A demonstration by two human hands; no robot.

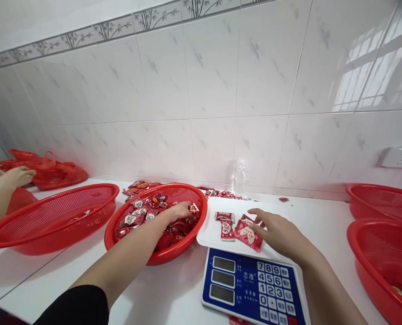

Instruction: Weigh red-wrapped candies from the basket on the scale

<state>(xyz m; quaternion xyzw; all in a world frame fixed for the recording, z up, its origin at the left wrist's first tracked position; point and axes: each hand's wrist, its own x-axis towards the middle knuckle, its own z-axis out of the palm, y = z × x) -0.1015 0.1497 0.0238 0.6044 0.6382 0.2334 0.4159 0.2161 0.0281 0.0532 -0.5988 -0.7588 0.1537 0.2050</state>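
My left hand [181, 211] reaches into a red plastic basket [111, 230] heaped with red wrapped candies [135, 218]. Its fingers curl closed at a small red-and-white candy packet [194, 209] by the basket's right side; the fingertips are partly hidden. Over the white tray [209, 234] of a weighing scale [251, 289], my right hand [277, 229] has thumb and fingers apart. Below them lies a larger pink-red packet [248, 235], near or touching the thumb. To its left on the tray are a small red packet marked 520 [226, 229] and a dark red one [224, 216].
Another red basket [99, 216] stands at left, near a co-worker's hand [16, 177] and red plastic bags [60, 171]. More candies [221, 194] lie along the tiled wall beside a clear bottle [240, 178]. Two red baskets [360, 243] stand at right.
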